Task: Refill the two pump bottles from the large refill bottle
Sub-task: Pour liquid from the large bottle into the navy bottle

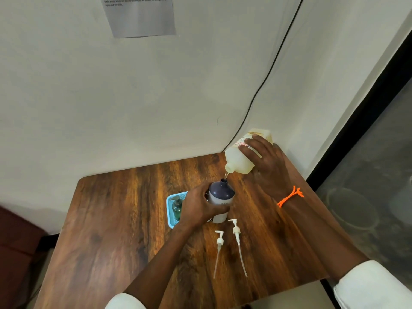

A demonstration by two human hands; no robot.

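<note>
My right hand (266, 160) grips the large pale refill bottle (239, 160), tilted spout-down. A thin stream runs from its spout into the open neck of a dark-topped white bottle (221, 197), which stands upright on the wooden table (124, 219). My left hand (197, 208) wraps around that bottle's body from the left. Two white pump heads with long tubes lie on the table in front of it, a shorter pump head (219, 244) on the left and a longer pump head (237, 237) on the right. A green pump bottle (177, 207) lies in a blue basket (169, 210), partly hidden by my left hand.
The table stands in a corner between white walls. A black cable (263, 85) runs down the wall to the table's far right corner. A printed sheet (140, 16) hangs on the wall. The table's right edge drops to a dark floor.
</note>
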